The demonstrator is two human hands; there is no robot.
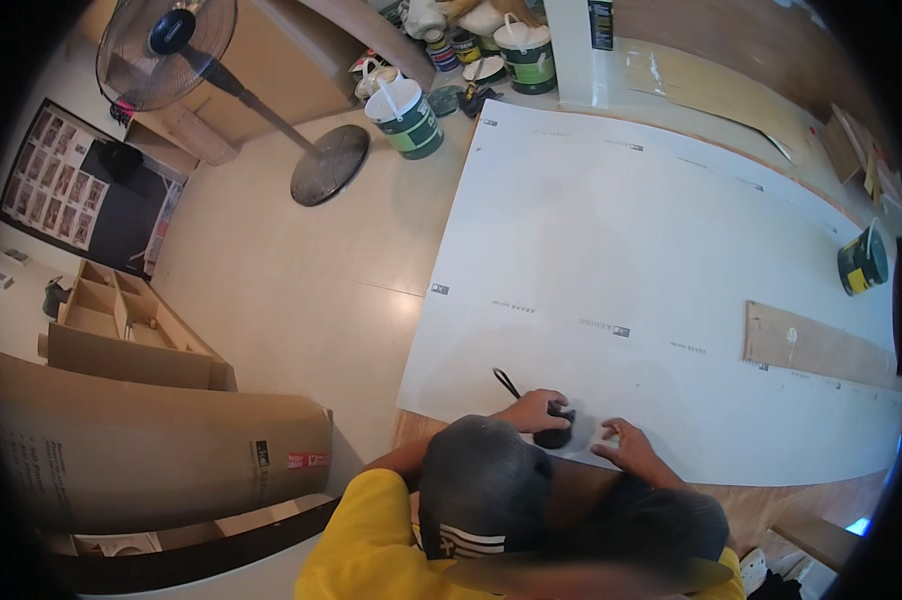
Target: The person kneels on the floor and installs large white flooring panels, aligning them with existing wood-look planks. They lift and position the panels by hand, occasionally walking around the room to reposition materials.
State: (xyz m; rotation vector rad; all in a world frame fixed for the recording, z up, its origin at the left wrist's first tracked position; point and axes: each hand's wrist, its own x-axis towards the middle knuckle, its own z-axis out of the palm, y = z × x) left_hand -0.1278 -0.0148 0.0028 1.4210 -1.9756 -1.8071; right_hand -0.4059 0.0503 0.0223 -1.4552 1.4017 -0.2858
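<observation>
Left hand (533,410) closed around a small black tool (555,430) with a strap, at the near edge of a large white sheet (631,270).
Right hand (626,445) flat and empty on the sheet, just beside the tool. Farther off: wooden plank (816,345), green bucket (861,262), white-lidded paint tub (404,112), standing fan (171,45).

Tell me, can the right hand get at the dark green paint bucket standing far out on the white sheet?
Probably not from here: the right hand rests flat at the near edge of the white sheet, while the dark green paint bucket stands far across. Nothing blocks the way.
</observation>
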